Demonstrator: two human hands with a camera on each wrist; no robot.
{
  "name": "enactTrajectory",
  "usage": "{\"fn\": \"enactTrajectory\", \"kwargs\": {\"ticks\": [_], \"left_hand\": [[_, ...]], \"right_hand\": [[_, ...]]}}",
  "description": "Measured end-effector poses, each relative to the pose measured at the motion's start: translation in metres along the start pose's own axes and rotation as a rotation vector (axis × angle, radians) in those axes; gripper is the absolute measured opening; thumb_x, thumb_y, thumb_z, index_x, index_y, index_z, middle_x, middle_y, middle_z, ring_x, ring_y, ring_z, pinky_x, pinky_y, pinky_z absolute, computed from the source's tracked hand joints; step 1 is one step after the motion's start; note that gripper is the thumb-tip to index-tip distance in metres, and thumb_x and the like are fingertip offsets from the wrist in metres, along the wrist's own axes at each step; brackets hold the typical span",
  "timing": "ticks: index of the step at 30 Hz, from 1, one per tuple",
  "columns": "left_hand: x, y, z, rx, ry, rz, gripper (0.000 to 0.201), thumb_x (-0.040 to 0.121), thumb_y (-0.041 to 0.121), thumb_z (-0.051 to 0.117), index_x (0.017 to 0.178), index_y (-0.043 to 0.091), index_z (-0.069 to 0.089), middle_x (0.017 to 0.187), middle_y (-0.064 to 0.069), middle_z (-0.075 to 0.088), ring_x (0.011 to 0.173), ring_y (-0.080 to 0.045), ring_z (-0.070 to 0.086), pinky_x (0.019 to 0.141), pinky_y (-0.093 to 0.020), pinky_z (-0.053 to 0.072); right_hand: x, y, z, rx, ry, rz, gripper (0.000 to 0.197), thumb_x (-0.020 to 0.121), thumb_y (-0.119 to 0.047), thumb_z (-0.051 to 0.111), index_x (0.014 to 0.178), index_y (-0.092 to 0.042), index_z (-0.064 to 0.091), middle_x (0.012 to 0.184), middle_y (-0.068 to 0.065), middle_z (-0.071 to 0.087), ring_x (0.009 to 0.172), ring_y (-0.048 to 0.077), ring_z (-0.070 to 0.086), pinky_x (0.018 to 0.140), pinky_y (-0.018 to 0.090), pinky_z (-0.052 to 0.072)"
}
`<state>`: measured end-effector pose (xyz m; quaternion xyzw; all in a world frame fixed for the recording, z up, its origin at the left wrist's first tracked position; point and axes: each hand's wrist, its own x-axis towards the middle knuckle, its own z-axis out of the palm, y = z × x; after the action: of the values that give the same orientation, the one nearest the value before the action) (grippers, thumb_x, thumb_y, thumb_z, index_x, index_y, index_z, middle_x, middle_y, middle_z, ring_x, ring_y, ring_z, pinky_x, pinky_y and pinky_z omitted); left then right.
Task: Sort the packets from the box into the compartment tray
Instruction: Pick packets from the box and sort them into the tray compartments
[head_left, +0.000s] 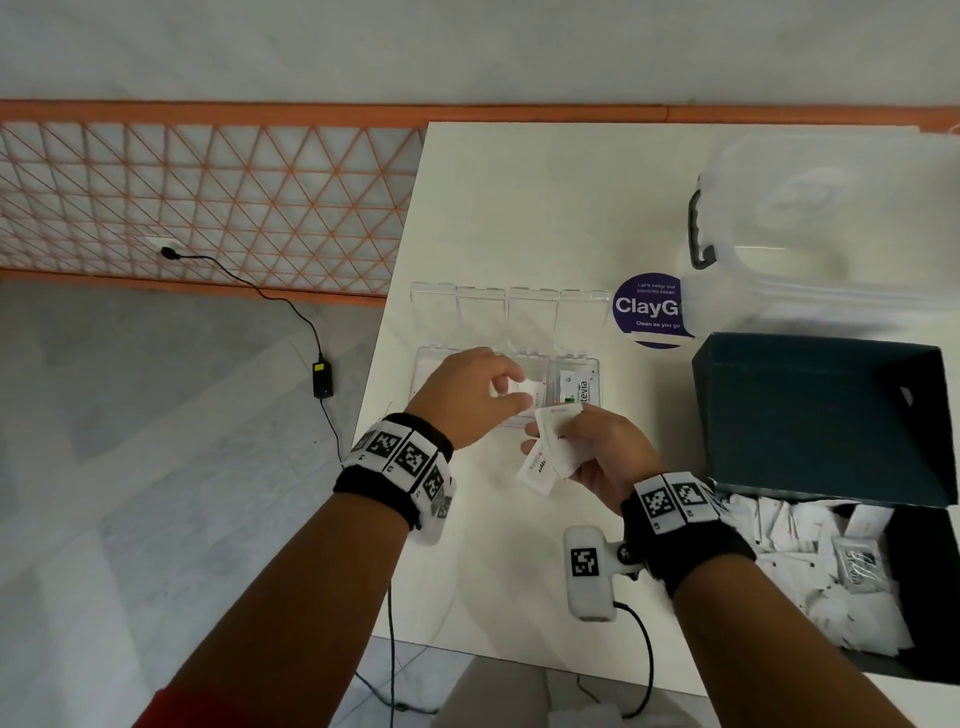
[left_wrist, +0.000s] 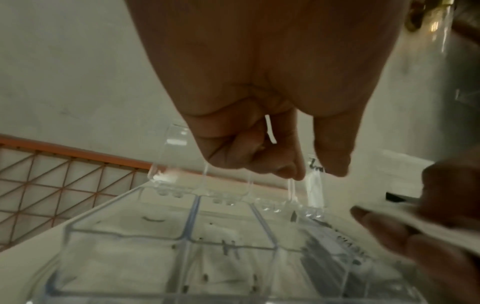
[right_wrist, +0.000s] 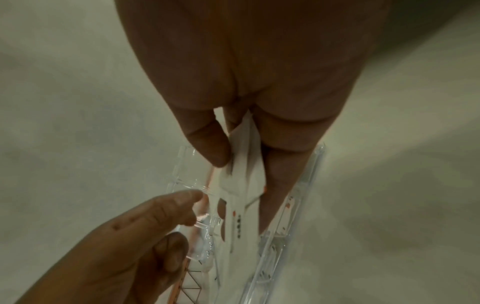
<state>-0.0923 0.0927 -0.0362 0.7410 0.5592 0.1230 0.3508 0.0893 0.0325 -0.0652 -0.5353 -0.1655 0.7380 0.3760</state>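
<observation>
Right hand (head_left: 597, 452) pinches a fan of white paper packets (head_left: 550, 449) beside the clear plastic compartment tray (head_left: 592, 364), probably as a ready supply. Left hand (head_left: 467, 395), fingers curled, pinches one white packet (head_left: 519, 389) over a middle compartment. Only the head view shows the dark cardboard box (head_left: 821, 415); the right-wrist view confirms the pinch.

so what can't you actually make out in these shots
- Left hand: whether it pinches a packet; head view shows only its back, left wrist view is blurred.
- Packets in the right hand: their print; too small in the head view, blurred in the right wrist view.
- Tray: its left compartments, covered by the left hand in the head view.
- Box: its pile runs off the head view's right edge.
</observation>
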Motion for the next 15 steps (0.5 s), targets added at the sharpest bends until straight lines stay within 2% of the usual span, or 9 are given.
{"fn": "enactTrajectory", "kwargs": {"ticks": [2,3,5,7,9,11,13,15], "left_hand": [[-0.002,0.005,0.001,-0.042,-0.061,-0.015,0.034,0.076,0.042,0.077,0.106,0.029,0.067,0.087,0.015,0.057,0.07,0.004,0.05,0.067,-0.016,0.037],[-0.003,0.006,0.001,-0.059,-0.09,-0.035,0.04,0.073,0.043,0.079,0.108,0.029,0.066,0.09,0.017,0.057,0.07,0.005,0.05,0.066,-0.015,0.036],[-0.006,0.007,0.003,-0.085,-0.134,-0.073,0.049,0.068,0.042,0.083,0.112,0.031,0.065,0.093,0.019,0.058,0.072,0.005,0.051,0.067,-0.015,0.037],[-0.011,0.007,0.005,-0.106,-0.16,-0.1,0.051,0.066,0.038,0.085,0.112,0.032,0.065,0.094,0.019,0.059,0.074,0.004,0.053,0.067,-0.015,0.038],[-0.015,0.006,0.008,-0.127,-0.17,-0.118,0.047,0.067,0.032,0.086,0.109,0.03,0.066,0.092,0.017,0.06,0.073,0.002,0.056,0.064,-0.014,0.039],[-0.018,0.005,0.01,-0.159,-0.151,-0.125,0.033,0.07,0.026,0.084,0.1,0.028,0.068,0.088,0.014,0.062,0.071,0.0,0.058,0.062,-0.012,0.04],[-0.019,0.004,0.008,-0.181,-0.105,-0.145,0.021,0.075,0.023,0.08,0.09,0.026,0.067,0.084,0.011,0.062,0.072,-0.005,0.059,0.065,-0.013,0.045],[-0.021,0.001,0.004,-0.177,-0.063,-0.181,0.012,0.079,0.026,0.075,0.085,0.027,0.065,0.082,0.01,0.062,0.075,-0.007,0.059,0.069,-0.018,0.048]], "right_hand": [[-0.003,0.0,0.002,-0.047,-0.042,-0.01,0.025,0.093,0.004,0.048,0.111,0.001,0.064,0.097,0.017,0.074,0.089,0.036,0.072,0.079,0.042,0.057],[-0.004,0.001,0.004,-0.064,-0.058,-0.011,0.023,0.092,0.003,0.052,0.111,0.001,0.065,0.098,0.017,0.073,0.089,0.035,0.072,0.076,0.041,0.058],[-0.006,0.001,0.006,-0.096,-0.065,-0.006,0.02,0.092,0.002,0.058,0.11,-0.001,0.066,0.097,0.016,0.074,0.088,0.033,0.072,0.072,0.037,0.058],[-0.007,0.001,0.008,-0.11,-0.066,0.0,0.018,0.094,0.0,0.057,0.11,-0.002,0.064,0.095,0.019,0.073,0.087,0.032,0.07,0.076,0.04,0.055],[-0.008,0.001,0.011,-0.08,-0.065,0.017,0.02,0.095,-0.002,0.057,0.115,-0.001,0.059,0.098,0.021,0.073,0.086,0.034,0.071,0.083,0.046,0.055],[-0.009,0.0,0.011,-0.046,-0.061,0.031,0.028,0.091,-0.004,0.064,0.117,0.0,0.055,0.1,0.021,0.073,0.087,0.035,0.072,0.085,0.05,0.055],[-0.01,0.0,0.01,-0.065,-0.063,0.029,0.03,0.087,-0.002,0.069,0.114,-0.001,0.056,0.098,0.019,0.074,0.086,0.033,0.073,0.083,0.047,0.055],[-0.01,0.0,0.01,-0.095,-0.036,0.016,0.023,0.088,0.003,0.066,0.11,-0.001,0.06,0.091,0.017,0.073,0.082,0.029,0.073,0.081,0.043,0.055]]}}
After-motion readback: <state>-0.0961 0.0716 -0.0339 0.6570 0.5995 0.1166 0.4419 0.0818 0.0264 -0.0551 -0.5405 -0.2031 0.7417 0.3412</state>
